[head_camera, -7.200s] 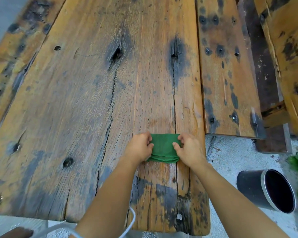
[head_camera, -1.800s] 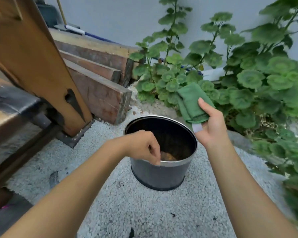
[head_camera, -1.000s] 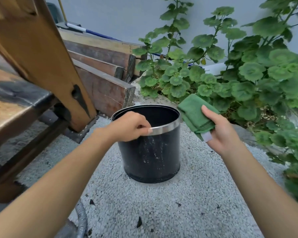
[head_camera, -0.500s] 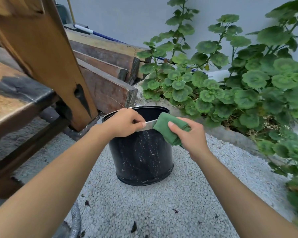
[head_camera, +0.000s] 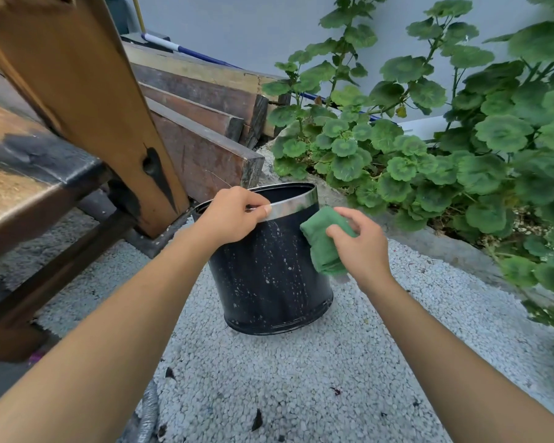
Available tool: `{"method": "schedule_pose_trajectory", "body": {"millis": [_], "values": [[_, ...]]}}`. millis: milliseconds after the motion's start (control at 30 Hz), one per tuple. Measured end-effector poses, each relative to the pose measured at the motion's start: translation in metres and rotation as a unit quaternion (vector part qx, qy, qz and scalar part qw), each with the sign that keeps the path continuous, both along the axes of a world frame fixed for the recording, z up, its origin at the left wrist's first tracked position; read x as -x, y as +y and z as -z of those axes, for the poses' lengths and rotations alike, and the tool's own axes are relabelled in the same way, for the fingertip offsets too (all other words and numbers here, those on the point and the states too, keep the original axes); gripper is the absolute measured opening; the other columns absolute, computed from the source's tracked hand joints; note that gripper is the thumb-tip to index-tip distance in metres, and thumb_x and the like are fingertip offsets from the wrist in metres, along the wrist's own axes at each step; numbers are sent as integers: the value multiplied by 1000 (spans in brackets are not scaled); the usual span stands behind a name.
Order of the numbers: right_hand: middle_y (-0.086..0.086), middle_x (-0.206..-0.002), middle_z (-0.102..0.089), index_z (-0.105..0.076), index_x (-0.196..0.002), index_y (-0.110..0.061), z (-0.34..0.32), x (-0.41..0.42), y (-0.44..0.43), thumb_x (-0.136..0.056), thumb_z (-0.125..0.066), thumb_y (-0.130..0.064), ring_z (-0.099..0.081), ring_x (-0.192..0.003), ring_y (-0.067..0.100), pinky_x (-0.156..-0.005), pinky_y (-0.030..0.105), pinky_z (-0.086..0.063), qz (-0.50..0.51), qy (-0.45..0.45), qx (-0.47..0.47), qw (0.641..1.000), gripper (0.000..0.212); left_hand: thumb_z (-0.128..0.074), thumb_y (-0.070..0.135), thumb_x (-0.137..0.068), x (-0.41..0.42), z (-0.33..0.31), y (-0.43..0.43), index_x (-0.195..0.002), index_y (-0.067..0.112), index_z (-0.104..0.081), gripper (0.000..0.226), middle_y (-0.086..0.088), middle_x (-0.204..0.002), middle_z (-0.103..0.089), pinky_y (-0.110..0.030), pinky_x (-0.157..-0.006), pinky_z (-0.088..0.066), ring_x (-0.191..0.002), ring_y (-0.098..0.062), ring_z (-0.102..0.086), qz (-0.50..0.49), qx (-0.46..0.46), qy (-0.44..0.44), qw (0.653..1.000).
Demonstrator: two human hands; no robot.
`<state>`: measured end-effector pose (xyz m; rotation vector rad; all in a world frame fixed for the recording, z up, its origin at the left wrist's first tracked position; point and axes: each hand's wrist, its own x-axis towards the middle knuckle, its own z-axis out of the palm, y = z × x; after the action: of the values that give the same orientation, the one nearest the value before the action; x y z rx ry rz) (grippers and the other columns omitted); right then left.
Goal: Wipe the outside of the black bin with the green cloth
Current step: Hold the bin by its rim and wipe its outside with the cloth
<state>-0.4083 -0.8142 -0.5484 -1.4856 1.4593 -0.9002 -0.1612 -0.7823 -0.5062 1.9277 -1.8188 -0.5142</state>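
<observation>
Fingers of our right hand (head_camera: pixel 362 247) are curled round the folded green cloth (head_camera: pixel 319 241), pinching it and pressing it against the outer wall of the black bin (head_camera: pixel 266 276) at the bin's 3 o'clock side, just under the metal rim band (head_camera: pixel 296 202). Our left hand (head_camera: pixel 234 215) grips that band at about 10 o'clock, with the thumb laid on the outside.

Risks, as we judge them: the bin looks light and stands on loose gravel (head_camera: pixel 301 378), so a hard sideways stroke could skid or tip it if the left hand slackens. The wall is flecked all over with pale spots, and a small folded pad may smear or skip them. The far side, at 12 o'clock, is hidden from us and could be left unwiped. A loose corner of cloth hangs below the hand and may drag in the grit.

Surroundings: pale gravel with a few dark leaf scraps underfoot. A weathered wooden bench (head_camera: pixel 29 174) stands at 9 to 10 o'clock, stacked timbers (head_camera: pixel 202 148) at 11, leafy plants (head_camera: pixel 429 148) from 1 to 3, and a grey wall (head_camera: pixel 237 24) behind.
</observation>
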Motion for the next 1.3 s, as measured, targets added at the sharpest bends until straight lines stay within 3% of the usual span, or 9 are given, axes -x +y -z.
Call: {"method": "schedule_pose_trajectory", "body": {"millis": [100, 233, 433, 533, 667, 800, 967, 1133, 1300], "values": [[-10, -92, -81, -82, -100, -29, 8, 0, -4, -64, -88, -48, -77, -82, 6, -73, 35, -63, 11, -121, -101, 987, 41, -59, 32, -102, 0, 6, -2, -113, 24, -78, 24, 9, -109, -74, -24, -84, -40, -100, -12, -61, -21, 14, 33, 999], [3, -84, -82, -83, -86, -15, 17, -6, -7, -60, -98, -38, -80, -80, 24, -64, 32, -61, -24, -128, -148, 980, 38, -60, 31, -101, -1, 11, -5, -114, 22, -78, 23, 13, -103, -70, -23, -88, -39, -101, -8, -57, -32, 32, 46, 998], [-9, -87, -80, -79, -102, -29, 14, -8, -21, -83, -84, -33, -76, -84, 14, -75, 36, -60, -31, -26, -26, 999, 20, -61, 29, -100, -3, 14, -6, -109, 22, -79, 21, 16, -98, -70, -24, -86, -39, -99, -9, -60, -34, 43, 58, 997], [-17, -85, -76, -78, -105, -32, 9, -11, -25, -84, -80, -35, -72, -82, 6, -71, 24, -54, -27, 48, 41, 998, 21, -62, 30, -100, -3, 15, -6, -108, 23, -79, 21, 18, -95, -68, -23, -87, -39, -98, -7, -59, -44, 46, 66, 996], [-19, -91, -73, -76, -114, -32, -1, -21, -33, -86, -79, -36, -67, -93, 10, -72, 7, -40, -10, 77, 109, 991, 28, -62, 32, -99, -4, 18, -8, -106, 26, -80, 20, 11, -98, -75, -25, -84, -43, -97, -13, -64, -53, 44, 74, 995], [-19, -101, -72, -71, -113, -35, -3, -34, -34, -86, -79, -39, -63, -103, 16, -87, 27, -45, -1, 58, 148, 987, 28, -58, 36, -98, -4, 24, -8, -95, 25, -77, 22, -8, -96, -77, -36, -85, -53, -94, -27, -67, -46, 61, 66, 995], [-29, -88, -69, -73, -103, -40, 4, -37, -38, -84, -79, -41, -65, -90, 3, -80, 9, -41, -4, 42, 157, 987, 20, -53, 42, -96, -8, 28, -11, -94, 22, -72, 28, 3, -80, -63, -13, -74, -42, -78, -18, -54, -44, 51, 67, 995], [-21, -93, -71, -73, -108, -34, 37, -17, -27, -81, -82, -43, -66, -88, 1, -74, 19, -48, -36, 84, 102, 991, 30, -58, 38, -98, -11, 29, -13, -95, 26, -77, 23, -7, -88, -74, -9, -74, -40, -85, -21, -63, -67, 70, 88, 991], [-16, -97, -69, -66, -105, -41, 90, 23, 13, -80, -84, -43, -63, -85, -1, -60, 12, -45, -72, 144, -15, 987, 30, -58, 34, -100, -14, 28, -17, -92, 12, -74, 28, -9, -78, -63, 2, -67, -34, -73, -15, -49, -56, 78, 83, 992]]}}
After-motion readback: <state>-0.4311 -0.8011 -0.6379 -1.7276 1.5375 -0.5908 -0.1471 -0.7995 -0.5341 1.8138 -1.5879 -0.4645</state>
